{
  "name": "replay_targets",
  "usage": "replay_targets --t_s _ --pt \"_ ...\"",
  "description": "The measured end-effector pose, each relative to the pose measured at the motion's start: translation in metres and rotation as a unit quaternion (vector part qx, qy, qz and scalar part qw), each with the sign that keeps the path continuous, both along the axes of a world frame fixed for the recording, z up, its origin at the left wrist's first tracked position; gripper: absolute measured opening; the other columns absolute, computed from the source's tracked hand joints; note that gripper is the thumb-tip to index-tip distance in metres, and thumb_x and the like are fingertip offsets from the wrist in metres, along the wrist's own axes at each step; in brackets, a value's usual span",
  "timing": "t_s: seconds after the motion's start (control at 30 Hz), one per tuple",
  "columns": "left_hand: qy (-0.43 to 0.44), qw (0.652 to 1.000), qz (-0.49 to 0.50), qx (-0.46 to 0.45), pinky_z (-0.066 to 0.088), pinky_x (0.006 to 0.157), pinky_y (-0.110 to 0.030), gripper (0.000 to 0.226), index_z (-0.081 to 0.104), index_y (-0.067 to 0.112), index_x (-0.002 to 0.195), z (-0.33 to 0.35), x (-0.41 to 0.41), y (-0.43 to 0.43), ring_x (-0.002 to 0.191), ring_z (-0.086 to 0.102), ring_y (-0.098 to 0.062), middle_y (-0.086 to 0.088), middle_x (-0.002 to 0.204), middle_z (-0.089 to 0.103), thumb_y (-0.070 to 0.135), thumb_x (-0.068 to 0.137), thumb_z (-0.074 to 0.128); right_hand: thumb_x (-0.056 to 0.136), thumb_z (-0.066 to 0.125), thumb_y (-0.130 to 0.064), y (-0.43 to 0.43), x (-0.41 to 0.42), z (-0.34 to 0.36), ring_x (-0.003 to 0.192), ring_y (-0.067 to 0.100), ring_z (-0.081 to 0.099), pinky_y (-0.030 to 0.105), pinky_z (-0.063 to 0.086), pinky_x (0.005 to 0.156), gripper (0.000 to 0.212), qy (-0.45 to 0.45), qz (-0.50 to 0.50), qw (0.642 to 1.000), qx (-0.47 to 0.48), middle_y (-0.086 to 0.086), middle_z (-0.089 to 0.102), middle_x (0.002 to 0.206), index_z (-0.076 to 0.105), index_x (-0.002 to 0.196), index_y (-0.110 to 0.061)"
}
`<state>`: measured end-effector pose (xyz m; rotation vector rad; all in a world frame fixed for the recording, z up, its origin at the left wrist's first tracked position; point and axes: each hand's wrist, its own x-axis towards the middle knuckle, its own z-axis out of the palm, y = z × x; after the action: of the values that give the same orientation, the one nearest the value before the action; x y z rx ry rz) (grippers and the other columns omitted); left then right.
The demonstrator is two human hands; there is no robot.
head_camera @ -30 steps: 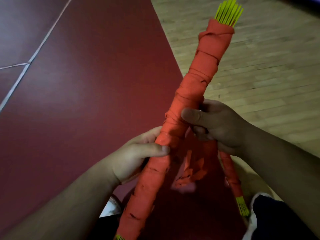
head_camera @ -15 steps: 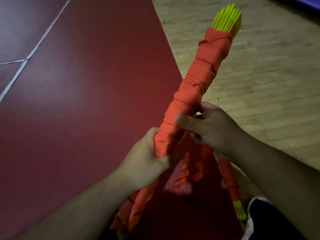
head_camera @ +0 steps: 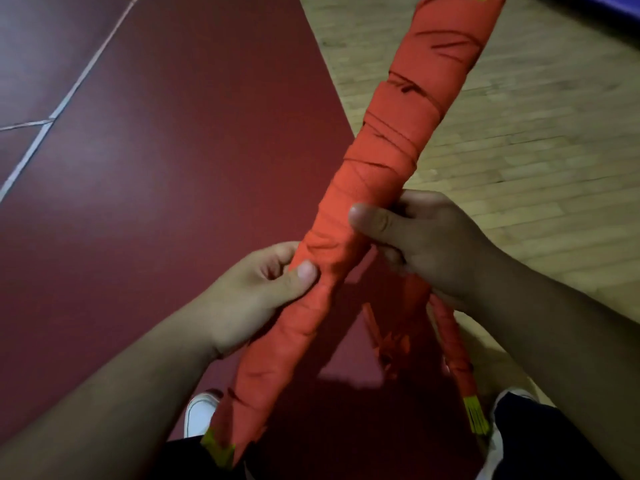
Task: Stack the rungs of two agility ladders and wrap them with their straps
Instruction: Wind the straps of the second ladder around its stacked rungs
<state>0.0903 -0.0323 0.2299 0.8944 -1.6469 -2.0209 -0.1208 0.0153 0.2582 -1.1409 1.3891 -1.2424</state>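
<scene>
A long bundle of yellow-green rungs wound in orange strap (head_camera: 398,147) slants from the bottom centre to the top right, held off the floor. My left hand (head_camera: 256,289) grips it at the middle, thumb on top. My right hand (head_camera: 422,237) grips it just above, thumb pressed on the wrap. A second orange-wrapped bundle (head_camera: 457,362) lies lower right below my right wrist, its yellow-green rung ends (head_camera: 478,415) showing. A loose tangle of orange strap (head_camera: 389,344) hangs between the two bundles.
Dark red court floor (head_camera: 166,188) with a white line (head_camera: 69,95) spreads to the left. Wooden boards (head_camera: 519,140) cover the right. My white shoes (head_camera: 199,412) and dark trousers sit at the bottom edge.
The bundle has come up closer to the camera, its top end now out of frame. My left hand turned so its thumb lies on top of the wrap again.
</scene>
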Motion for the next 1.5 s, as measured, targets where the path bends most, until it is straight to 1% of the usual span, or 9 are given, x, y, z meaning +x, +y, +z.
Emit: replay_targets --t_s 0.23,0.37,0.57,0.77,0.87,1.0,1.23,1.37,1.5 --pt "-0.223 0.952 0.055 -0.201 0.051 0.068 -0.020 0.062 0.052 0.038 0.106 -0.002 -0.018 0.009 0.075 0.063 0.003 0.022 0.084 0.067 0.059 0.052 0.076 0.064 0.077 -0.073 -0.001 0.002 -0.006 0.048 0.012 0.045 0.034 0.037 0.056 0.056 0.052 -0.050 0.997 0.029 -0.006 0.052 0.051 0.062 0.062 -0.019" --pt "-0.105 0.990 0.044 -0.086 0.055 0.059 -0.033 0.051 0.049 0.025 0.107 0.000 -0.012 0.005 0.068 0.064 -0.018 0.002 0.076 0.067 0.025 0.065 0.078 0.073 0.070 -0.048 0.001 -0.009 -0.002 0.047 0.012 0.042 0.021 0.035 0.045 0.038 0.004 0.043 0.999 0.014 -0.004 0.051 0.051 0.059 0.072 -0.011" --pt "-0.006 0.998 0.058 -0.040 0.051 0.069 -0.034 0.031 0.072 0.027 0.101 0.007 0.001 -0.004 0.084 0.058 -0.031 -0.009 0.086 0.064 0.033 0.070 0.073 0.074 0.069 -0.038 -0.001 -0.016 0.004 0.046 0.005 0.046 0.019 0.035 0.044 0.026 -0.027 0.070 0.997 -0.009 -0.005 0.053 0.053 0.067 0.088 -0.016" --pt "0.072 0.995 -0.025 0.069 0.049 0.074 -0.037 0.045 0.066 0.010 0.120 0.013 0.003 -0.001 0.088 0.055 -0.040 -0.027 0.102 0.058 0.029 0.080 0.072 0.059 0.076 -0.044 -0.002 -0.020 0.000 0.044 0.002 0.046 0.023 0.032 0.046 0.062 -0.064 0.079 0.994 0.049 -0.009 0.053 0.053 0.060 0.111 -0.016" --pt "0.066 0.992 -0.023 0.109 0.054 0.069 -0.035 0.044 0.069 0.005 0.109 0.012 0.000 0.005 0.078 0.064 -0.033 -0.030 0.099 0.061 0.033 0.074 0.071 0.064 0.075 -0.041 0.002 -0.018 -0.003 0.047 0.005 0.044 0.022 0.034 0.045 0.034 -0.071 0.084 0.993 0.038 -0.004 0.049 0.058 0.066 0.088 -0.018" --pt "-0.062 0.995 -0.035 -0.066 0.058 0.077 -0.047 0.050 0.061 0.008 0.109 0.009 -0.006 0.004 0.083 0.062 -0.024 -0.008 0.092 0.064 0.039 0.072 0.074 0.071 0.073 -0.037 0.002 -0.011 -0.006 0.044 0.007 0.039 0.024 0.031 0.044 0.019 -0.070 0.042 0.996 0.023 -0.006 0.046 0.050 0.063 0.071 -0.020" --pt "-0.273 0.928 0.066 -0.245 0.047 0.070 -0.015 0.087 0.033 0.046 0.116 -0.008 -0.025 0.022 0.088 0.060 0.009 0.021 0.097 0.062 0.066 0.046 0.080 0.082 0.079 -0.038 -0.004 0.004 -0.013 0.043 -0.001 0.051 0.019 0.038 0.053 0.022 0.131 -0.057 0.990 0.017 -0.017 0.055 0.047 0.064 0.081 -0.022" --pt "-0.290 0.907 0.119 -0.282 0.051 0.070 -0.028 0.070 0.043 0.038 0.118 -0.008 -0.028 0.021 0.083 0.063 -0.008 0.012 0.094 0.065 0.042 0.059 0.082 0.076 0.082 -0.037 -0.004 0.006 -0.007 0.044 -0.001 0.051 0.010 0.037 0.048 0.025 0.114 0.007 0.993 -0.022 -0.013 0.058 0.049 0.066 0.086 -0.020" --pt "-0.084 0.988 0.009 -0.126 0.050 0.062 -0.020 0.062 0.055 0.020 0.121 0.004 -0.018 0.010 0.069 0.056 -0.006 0.008 0.082 0.062 -0.001 0.065 0.069 0.062 0.082 -0.043 -0.004 -0.010 -0.005 0.055 0.010 0.055 0.024 0.041 0.056 0.049 0.034 0.082 0.996 0.012 0.001 0.064 0.062 0.067 0.103 -0.020"
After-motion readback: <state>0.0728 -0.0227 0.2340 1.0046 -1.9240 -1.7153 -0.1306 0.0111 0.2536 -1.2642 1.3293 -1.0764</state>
